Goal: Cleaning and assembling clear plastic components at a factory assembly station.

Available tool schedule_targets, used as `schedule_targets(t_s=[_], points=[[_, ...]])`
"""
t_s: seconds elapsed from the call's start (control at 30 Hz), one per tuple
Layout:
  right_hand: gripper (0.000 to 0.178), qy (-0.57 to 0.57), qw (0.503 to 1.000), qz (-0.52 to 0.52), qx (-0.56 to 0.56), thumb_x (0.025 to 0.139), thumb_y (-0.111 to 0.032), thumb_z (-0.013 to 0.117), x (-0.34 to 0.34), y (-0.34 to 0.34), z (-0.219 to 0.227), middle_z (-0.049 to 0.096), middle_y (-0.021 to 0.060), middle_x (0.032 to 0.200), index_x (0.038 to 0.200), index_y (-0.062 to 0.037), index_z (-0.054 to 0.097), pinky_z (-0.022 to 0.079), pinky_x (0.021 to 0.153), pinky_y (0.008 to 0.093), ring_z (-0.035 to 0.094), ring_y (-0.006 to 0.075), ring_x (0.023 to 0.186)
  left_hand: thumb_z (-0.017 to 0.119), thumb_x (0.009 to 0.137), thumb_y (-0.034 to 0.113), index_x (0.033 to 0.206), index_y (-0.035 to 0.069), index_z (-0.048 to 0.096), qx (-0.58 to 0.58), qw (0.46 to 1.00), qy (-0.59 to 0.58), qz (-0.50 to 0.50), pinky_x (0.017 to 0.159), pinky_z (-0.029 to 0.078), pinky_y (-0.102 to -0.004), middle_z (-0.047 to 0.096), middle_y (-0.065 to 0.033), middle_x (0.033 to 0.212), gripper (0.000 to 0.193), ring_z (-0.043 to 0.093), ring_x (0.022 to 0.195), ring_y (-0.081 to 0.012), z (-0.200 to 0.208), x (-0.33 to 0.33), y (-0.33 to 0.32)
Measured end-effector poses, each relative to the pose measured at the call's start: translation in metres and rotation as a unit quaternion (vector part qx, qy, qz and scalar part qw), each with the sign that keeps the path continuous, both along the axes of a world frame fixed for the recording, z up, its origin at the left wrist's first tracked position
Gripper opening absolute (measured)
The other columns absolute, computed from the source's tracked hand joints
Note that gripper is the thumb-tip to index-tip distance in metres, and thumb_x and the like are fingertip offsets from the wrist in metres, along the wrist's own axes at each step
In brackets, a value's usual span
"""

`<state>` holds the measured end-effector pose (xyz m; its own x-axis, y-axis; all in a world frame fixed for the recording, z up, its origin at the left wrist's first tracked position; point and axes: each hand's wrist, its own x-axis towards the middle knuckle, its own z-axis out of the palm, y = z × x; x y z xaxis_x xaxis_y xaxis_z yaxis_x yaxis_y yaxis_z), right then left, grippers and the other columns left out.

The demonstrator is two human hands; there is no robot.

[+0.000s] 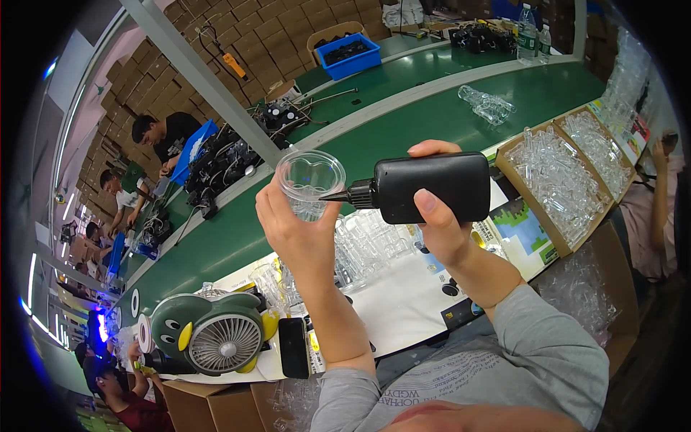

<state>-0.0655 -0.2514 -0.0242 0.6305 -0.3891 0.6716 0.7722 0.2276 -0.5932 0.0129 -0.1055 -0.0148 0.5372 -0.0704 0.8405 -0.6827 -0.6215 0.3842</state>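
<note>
In the head view, I hold a clear round cup [311, 173] up above the bench [216, 252], with a black bottle [432, 187] lying sideways to its right. The bottle's tapered nozzle [349, 195] points left at the cup's side, below the rim and close to my left thumb. I cannot tell whether its tip touches the plastic or stops just short. To do this well, I judge I should brace the cup, tilt the bottle only slightly and squeeze lightly, so that whatever comes out stays on one spot. My thumb sits close to that tip, so a slip could foul my skin or smear the clear wall.

My left grip [296, 236] is spread around the cup, thumb on the near right side and fingers curled on the left, pinching it from below the rim. My right grip [452, 234] is parted by the bottle's thickness: the thumb presses the near face, one finger shows over the top edge, and the others are hidden behind.

Below my hands, clear plastic parts [371, 241] lie crowded on a white sheet [410, 309], with a penguin-shaped fan [227, 338] and a dark phone [294, 345] to the left.
</note>
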Motion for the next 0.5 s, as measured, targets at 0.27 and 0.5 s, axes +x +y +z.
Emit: schedule_targets(t_s=[0.27, 0.5], points=[[0.038, 0.035, 0.998, 0.016, 0.049, 0.078, -0.01, 0.059, -0.0015, 0.0011, 0.0015, 0.049, 0.009, 0.109, 0.111, 0.0006, 0.045, 0.045, 0.076, 0.0236, 0.055, 0.0122, 0.088, 0.079, 0.051, 0.009, 0.11, 0.002, 0.053, -0.019, 1.0, 0.012, -0.008, 0.079, 0.042, -0.0375, 0.052, -0.0113, 0.095, 0.065, 0.052, 0.089, -0.0282, 0.0021, -0.0026, 0.001], [0.038, 0.04, 0.998, 0.021, 0.051, 0.078, -0.011, 0.059, -0.0022, 0.0008, 0.0021, 0.049, 0.009, 0.109, 0.111, 0.0006, 0.045, 0.045, 0.076, 0.0236, 0.055, 0.0122, 0.088, 0.08, 0.052, 0.011, 0.11, 0.001, 0.053, -0.024, 1.0, 0.009, -0.011, 0.077, 0.042, -0.0369, 0.052, -0.011, 0.093, 0.064, 0.052, 0.087, -0.0268, 0.0025, -0.0023, -0.0001]])
